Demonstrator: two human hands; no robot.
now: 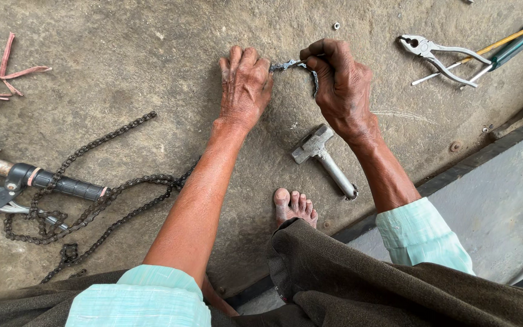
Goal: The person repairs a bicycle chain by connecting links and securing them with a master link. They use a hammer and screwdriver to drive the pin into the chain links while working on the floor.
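So you're squatting on the concrete floor (pixel 152 54) with a short piece of bike chain (pixel 298 66) stretched between both hands. Your left hand (pixel 244 85) lies knuckles-up, and its fingertips seem to pin one end of that piece against the floor; I can't quite see how tight the grip is under the fingers. Your right hand (pixel 340 85) has its grip pinched shut on the other end, lifting it so the links curve down over your fingers.

Looks to me like you're in the middle of lining up or flexing a link on that short piece, not hammering yet. The small hammer (pixel 325 160) lies just below your right wrist, untouched, and the pliers (pixel 437 54) sit well off to the right beside 2 screwdrivers (pixel 509 42). My guess is the next move needs the link held flat and steady with 1 hand before the other lets go for a tool.

The long chain (pixel 92 200) lies looped at the left, running under a handlebar grip (pixel 62 184). Your bare foot (pixel 295 206) is just below the hammer.
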